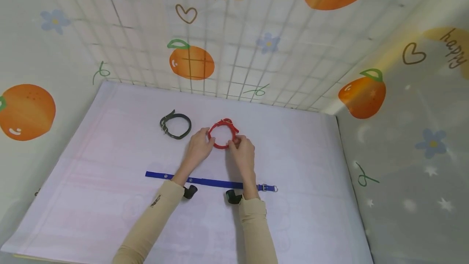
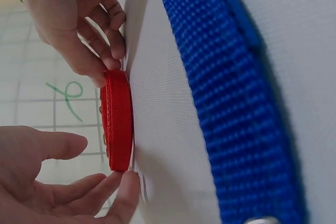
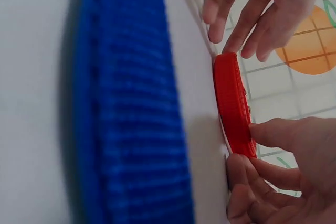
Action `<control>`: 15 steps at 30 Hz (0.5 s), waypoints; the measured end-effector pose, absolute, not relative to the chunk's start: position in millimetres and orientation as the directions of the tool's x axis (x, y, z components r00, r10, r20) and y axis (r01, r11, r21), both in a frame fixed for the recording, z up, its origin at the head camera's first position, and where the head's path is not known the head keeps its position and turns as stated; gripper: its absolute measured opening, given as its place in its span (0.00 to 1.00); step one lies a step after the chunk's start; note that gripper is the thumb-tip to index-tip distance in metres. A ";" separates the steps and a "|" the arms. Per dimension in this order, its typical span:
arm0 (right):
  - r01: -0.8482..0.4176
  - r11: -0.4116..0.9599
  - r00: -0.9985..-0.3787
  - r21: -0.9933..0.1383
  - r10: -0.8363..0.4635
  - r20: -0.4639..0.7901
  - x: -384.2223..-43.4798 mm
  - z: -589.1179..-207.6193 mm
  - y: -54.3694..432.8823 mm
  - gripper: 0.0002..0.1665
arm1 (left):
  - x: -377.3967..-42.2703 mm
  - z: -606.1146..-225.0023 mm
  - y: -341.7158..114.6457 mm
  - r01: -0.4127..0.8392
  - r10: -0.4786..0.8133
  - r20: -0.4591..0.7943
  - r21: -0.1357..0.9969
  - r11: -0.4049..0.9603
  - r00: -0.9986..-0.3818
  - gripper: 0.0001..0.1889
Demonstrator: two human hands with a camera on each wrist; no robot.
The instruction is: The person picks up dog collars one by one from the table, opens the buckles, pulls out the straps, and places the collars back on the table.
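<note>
A red buckled collar (image 1: 221,147) lies as a ring between the two hands. The left hand (image 1: 199,145) is at its left side; in the left wrist view its fingers (image 2: 113,182) touch the collar's end while the thumb stands apart. At the ring's right side, the right hand (image 1: 243,150) pinches the band, its thumb (image 3: 273,129) on the edge and fingers close against the outside. Both forearms cross over a blue collar (image 1: 216,183), which lies stretched out flat, its buckle and D-ring at the right end. It looms large in both wrist views.
A dark buckled collar (image 1: 188,123) lies closed in a ring left of the left hand. White sheeting (image 1: 304,162) covers the tabletop. Printed curtains with oranges surround it, over a wire grid (image 1: 234,64) at the back. Black wrist cameras (image 1: 233,197) sit by the cuffs.
</note>
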State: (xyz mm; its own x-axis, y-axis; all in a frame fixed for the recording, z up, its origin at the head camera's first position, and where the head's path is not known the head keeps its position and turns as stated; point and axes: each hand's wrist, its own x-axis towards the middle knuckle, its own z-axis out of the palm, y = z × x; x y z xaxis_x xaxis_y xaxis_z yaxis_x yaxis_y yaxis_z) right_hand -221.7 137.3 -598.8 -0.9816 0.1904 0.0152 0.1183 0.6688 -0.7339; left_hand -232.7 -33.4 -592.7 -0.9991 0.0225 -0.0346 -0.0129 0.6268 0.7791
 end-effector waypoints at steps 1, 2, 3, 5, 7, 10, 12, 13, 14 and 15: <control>0.111 0.667 -0.982 -0.737 0.187 0.022 -220.9 -598.3 137.2 0.24 | -232.4 -592.5 -33.7 -0.009 0.019 -0.027 0.787 0.617 -0.999 0.27; 0.103 0.668 -0.983 -0.737 0.184 0.029 -220.0 -598.1 137.1 0.24 | -231.9 -592.3 -34.1 -0.007 0.017 -0.022 0.795 0.606 -1.000 0.27; 0.097 0.667 -0.983 -0.739 0.181 0.035 -219.2 -598.1 137.0 0.24 | -231.4 -592.4 -34.5 -0.007 0.014 -0.019 0.805 0.593 -1.000 0.27; 0.087 0.668 -0.982 -0.739 0.181 0.047 -217.0 -598.3 136.9 0.23 | -230.3 -593.1 -35.3 -0.013 0.008 -0.021 0.826 0.563 -1.000 0.27; 0.083 0.665 -0.982 -0.743 0.183 0.054 -214.6 -598.7 137.1 0.23 | -229.2 -594.0 -36.3 -0.028 0.003 -0.035 0.849 0.528 -0.999 0.27; 0.070 0.651 -0.979 -0.756 0.192 0.074 -211.4 -598.4 137.2 0.22 | -228.5 -596.1 -37.6 -0.043 -0.002 -0.047 0.877 0.479 -0.999 0.27; 0.058 0.643 -0.976 -0.764 0.196 0.091 -209.7 -597.6 137.7 0.21 | -228.3 -596.8 -38.2 -0.056 -0.008 -0.058 0.895 0.443 -0.998 0.27; 0.051 0.643 -0.975 -0.765 0.198 0.101 -208.8 -596.8 137.9 0.21 | -228.3 -596.9 -38.4 -0.062 -0.011 -0.063 0.900 0.431 -0.998 0.27; 0.045 0.643 -0.974 -0.765 0.199 0.110 -207.8 -596.2 138.2 0.21 | -228.3 -596.9 -38.6 -0.068 -0.015 -0.068 0.905 0.419 -0.998 0.27; 0.039 0.646 -0.973 -0.762 0.198 0.118 -206.8 -595.8 138.7 0.21 | -227.9 -596.2 -39.0 -0.081 -0.018 -0.081 0.910 0.406 -0.997 0.27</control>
